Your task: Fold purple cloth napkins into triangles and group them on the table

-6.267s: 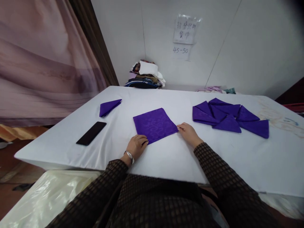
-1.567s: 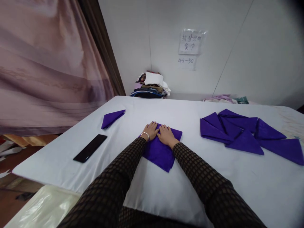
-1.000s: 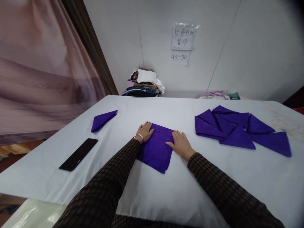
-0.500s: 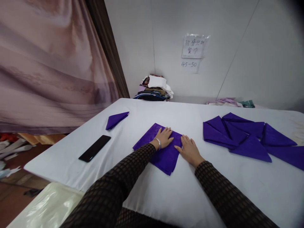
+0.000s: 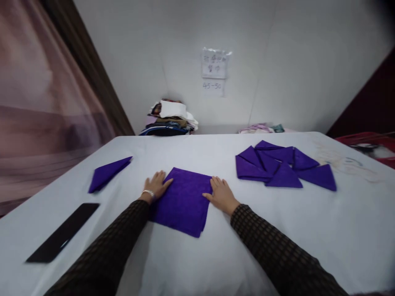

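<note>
A purple cloth napkin (image 5: 184, 203), folded into a flat square, lies on the white-covered table (image 5: 175, 263) in front of me. On its left edge rests my left hand (image 5: 156, 186), palm down, the fingers stretched out and a bracelet at the wrist. My right hand (image 5: 222, 195) lies flat at the napkin's right edge, its thumb and fingertips touching the cloth. Neither hand grips anything. The napkin's two lower right corners sit slightly out of line with each other.
Several purple napkins folded into triangles (image 5: 282, 169) overlap at the right. Another folded purple napkin (image 5: 109, 173) lies at the left, with a black phone (image 5: 64, 232) nearer me. Stacked clothes (image 5: 171, 117) stand behind the table. Paper signs (image 5: 214, 68) hang on the wall.
My left hand has slid from the middle of the napkin to its left edge. The right hand stays at the right edge. The whole view has turned to the right.
</note>
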Motion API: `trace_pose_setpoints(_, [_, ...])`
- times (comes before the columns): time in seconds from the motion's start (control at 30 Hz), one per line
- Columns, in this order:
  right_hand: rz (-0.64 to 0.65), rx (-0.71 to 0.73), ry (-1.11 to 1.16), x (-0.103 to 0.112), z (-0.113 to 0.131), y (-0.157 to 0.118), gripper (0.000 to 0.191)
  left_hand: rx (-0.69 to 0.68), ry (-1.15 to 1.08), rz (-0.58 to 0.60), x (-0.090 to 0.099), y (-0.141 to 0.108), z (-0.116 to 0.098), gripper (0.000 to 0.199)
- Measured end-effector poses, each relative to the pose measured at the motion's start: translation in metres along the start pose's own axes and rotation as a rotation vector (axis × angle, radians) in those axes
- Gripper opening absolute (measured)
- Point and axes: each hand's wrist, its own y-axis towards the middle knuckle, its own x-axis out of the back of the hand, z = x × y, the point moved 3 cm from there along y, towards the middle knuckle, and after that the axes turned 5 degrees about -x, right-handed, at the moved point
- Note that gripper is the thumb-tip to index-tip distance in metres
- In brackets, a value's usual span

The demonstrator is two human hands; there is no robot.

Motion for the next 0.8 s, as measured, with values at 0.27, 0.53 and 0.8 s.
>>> trace_pose_setpoints(0.27, [0.013, -0.008, 0.076, 0.006, 0.002, 0.004, 0.077, 0.047, 0.164, -0.023, -0.012, -0.044, 0.017, 0.057])
trace_pose_setpoints(0.53, [0.014, -0.020, 0.055, 0.009, 0.003, 0.005, 0.076, -0.066, 0.435, 0.114, -0.025, -0.081, 0.025, 0.054])
trace_pose_setpoints(0.8, [0.020, -0.017, 0.050, 0.007, 0.003, 0.005, 0.076, 0.183, 0.214, -0.064, -0.010, -0.099, 0.036, 0.057])
